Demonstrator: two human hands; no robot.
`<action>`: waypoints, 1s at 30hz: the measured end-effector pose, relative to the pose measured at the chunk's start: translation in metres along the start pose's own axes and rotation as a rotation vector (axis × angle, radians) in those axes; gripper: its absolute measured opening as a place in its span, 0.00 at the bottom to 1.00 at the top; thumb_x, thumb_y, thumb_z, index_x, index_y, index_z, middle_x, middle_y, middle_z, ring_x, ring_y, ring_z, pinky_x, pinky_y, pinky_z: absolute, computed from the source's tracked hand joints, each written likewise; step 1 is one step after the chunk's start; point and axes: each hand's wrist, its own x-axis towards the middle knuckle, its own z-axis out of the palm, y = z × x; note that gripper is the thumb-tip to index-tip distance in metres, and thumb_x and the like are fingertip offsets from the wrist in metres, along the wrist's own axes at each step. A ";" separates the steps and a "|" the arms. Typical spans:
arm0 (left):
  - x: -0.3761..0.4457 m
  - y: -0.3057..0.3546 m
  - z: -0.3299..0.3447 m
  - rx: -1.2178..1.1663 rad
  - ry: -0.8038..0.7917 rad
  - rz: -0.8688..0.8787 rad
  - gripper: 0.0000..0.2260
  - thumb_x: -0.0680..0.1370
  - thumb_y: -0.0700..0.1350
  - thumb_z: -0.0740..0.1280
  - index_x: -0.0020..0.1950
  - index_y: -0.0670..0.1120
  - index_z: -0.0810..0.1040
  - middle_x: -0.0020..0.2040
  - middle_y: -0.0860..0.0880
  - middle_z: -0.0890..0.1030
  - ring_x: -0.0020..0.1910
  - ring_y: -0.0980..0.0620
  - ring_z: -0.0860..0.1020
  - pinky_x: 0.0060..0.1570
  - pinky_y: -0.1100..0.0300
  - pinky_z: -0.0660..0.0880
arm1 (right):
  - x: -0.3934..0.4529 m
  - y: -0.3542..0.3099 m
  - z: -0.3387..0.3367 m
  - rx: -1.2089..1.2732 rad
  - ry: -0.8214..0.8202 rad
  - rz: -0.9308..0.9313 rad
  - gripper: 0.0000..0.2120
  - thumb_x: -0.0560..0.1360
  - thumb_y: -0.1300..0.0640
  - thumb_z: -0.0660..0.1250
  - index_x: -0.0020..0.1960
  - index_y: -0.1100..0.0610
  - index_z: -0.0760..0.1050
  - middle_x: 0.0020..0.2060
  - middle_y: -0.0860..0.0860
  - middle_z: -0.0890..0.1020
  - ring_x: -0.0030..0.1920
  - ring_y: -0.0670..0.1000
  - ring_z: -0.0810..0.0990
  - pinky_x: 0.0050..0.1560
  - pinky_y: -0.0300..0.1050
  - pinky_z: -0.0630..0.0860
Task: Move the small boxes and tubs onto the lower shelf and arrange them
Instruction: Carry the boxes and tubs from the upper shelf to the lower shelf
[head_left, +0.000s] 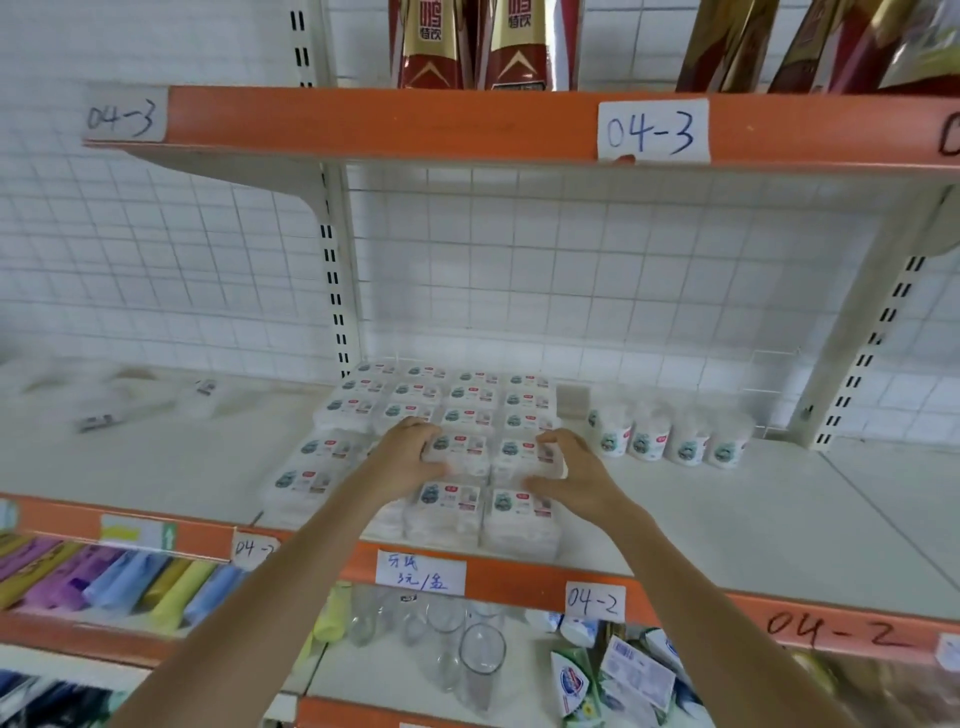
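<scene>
Several small clear boxes (470, 400) with white contents and labelled lids stand in tidy rows on the white shelf (727, 519) marked 04-2. My left hand (405, 457) grips the left side of a pair of boxes (460, 449) in the second row from the front. Curled round the right side of the same pair is my right hand (569, 470). Several round white tubs (670, 436) stand in a row just right of the boxes.
Two loose packs (124, 410) lie at the left of the shelf. An orange shelf (415, 122) overhead carries red and gold packages (431, 44). Below are glass cups (480, 654), colourful tubes (130, 577) and soap packs (623, 670). White wire grid (623, 270) backs the shelf.
</scene>
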 end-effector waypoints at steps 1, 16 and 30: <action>-0.001 0.001 -0.001 -0.013 -0.007 -0.002 0.22 0.74 0.45 0.70 0.66 0.45 0.69 0.61 0.45 0.69 0.61 0.48 0.69 0.58 0.60 0.65 | -0.002 -0.003 0.001 -0.037 0.002 0.010 0.31 0.69 0.52 0.73 0.67 0.54 0.63 0.67 0.51 0.64 0.65 0.50 0.64 0.61 0.41 0.63; -0.143 -0.014 -0.019 0.374 0.278 0.187 0.12 0.68 0.48 0.70 0.48 0.43 0.80 0.44 0.46 0.80 0.39 0.44 0.80 0.37 0.52 0.76 | -0.136 -0.037 0.002 -0.731 0.361 -0.195 0.23 0.71 0.42 0.56 0.53 0.56 0.78 0.47 0.51 0.83 0.49 0.55 0.81 0.47 0.52 0.77; -0.341 -0.033 -0.011 0.390 0.300 -0.193 0.18 0.70 0.53 0.59 0.47 0.43 0.80 0.42 0.47 0.81 0.39 0.44 0.81 0.34 0.53 0.78 | -0.220 -0.061 0.074 -0.634 0.062 -0.313 0.18 0.66 0.47 0.64 0.50 0.56 0.80 0.45 0.52 0.83 0.46 0.57 0.82 0.45 0.54 0.78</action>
